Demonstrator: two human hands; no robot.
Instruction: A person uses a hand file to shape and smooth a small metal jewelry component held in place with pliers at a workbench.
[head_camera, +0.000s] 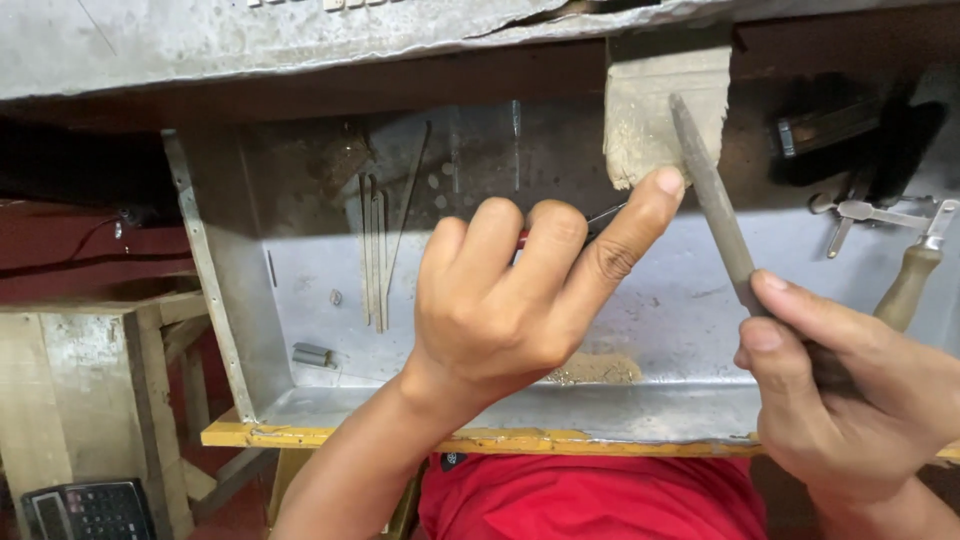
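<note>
My left hand is curled shut around a small tool with a red grip and a dark metal tip; its index finger stretches up to the worn wooden bench peg. My right hand grips a long grey metal file by its lower end. The file slants up and left, with its tip against the peg beside my left fingertip. What the small tool holds is hidden by my fingers.
A metal catch tray with a yellow front edge sits below the peg, holding thin needle files, a small metal piece and a pile of filings. Pliers and a wooden-handled tool lie at right. A calculator sits lower left.
</note>
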